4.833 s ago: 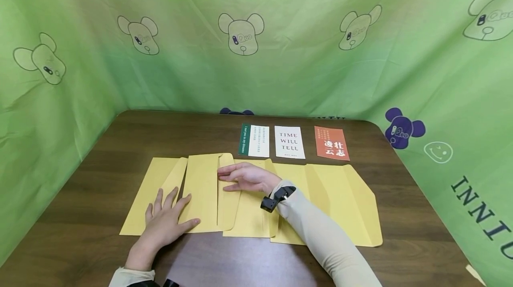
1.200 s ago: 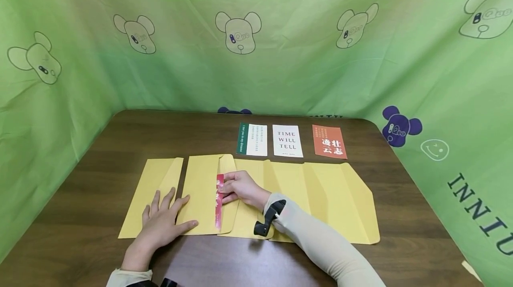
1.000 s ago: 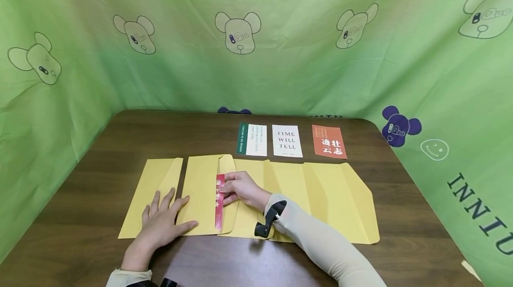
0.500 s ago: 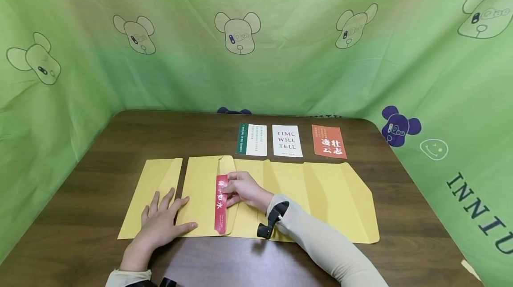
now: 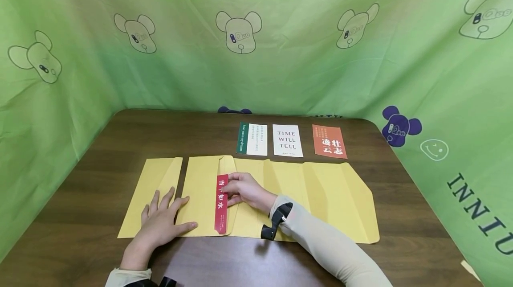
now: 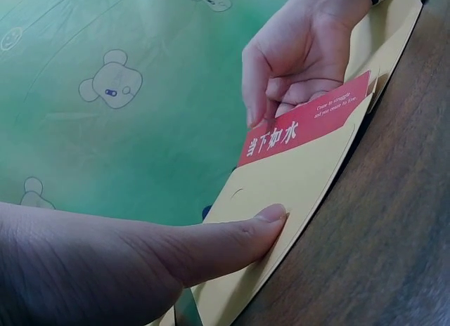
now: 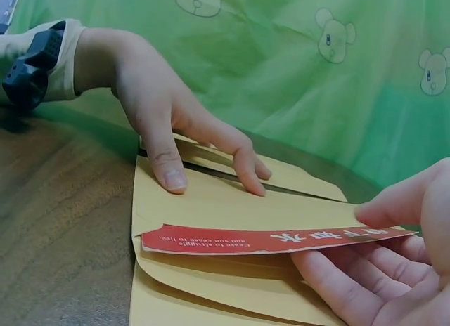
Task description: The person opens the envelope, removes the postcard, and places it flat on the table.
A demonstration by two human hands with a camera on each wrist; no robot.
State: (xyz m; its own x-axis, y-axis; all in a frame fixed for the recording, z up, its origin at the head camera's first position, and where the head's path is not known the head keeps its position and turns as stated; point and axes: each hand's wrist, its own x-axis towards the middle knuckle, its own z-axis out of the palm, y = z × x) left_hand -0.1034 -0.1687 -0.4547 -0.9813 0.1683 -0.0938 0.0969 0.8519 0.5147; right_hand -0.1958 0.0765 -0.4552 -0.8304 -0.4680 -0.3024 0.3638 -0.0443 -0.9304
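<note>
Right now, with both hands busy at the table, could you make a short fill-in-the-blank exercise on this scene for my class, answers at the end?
1. The right hand holds a card whose background colour is ____.
2. The left hand touches a yellow paper ____.
3. Near the far edge of the table, ____ loose cards lie in a row.
4. The white card in the middle of that row reads "TIME WILL ____".

Missing words: red; envelope; three; TELL.

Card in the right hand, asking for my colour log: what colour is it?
The card is red with white lettering, clearest in the left wrist view.
</note>
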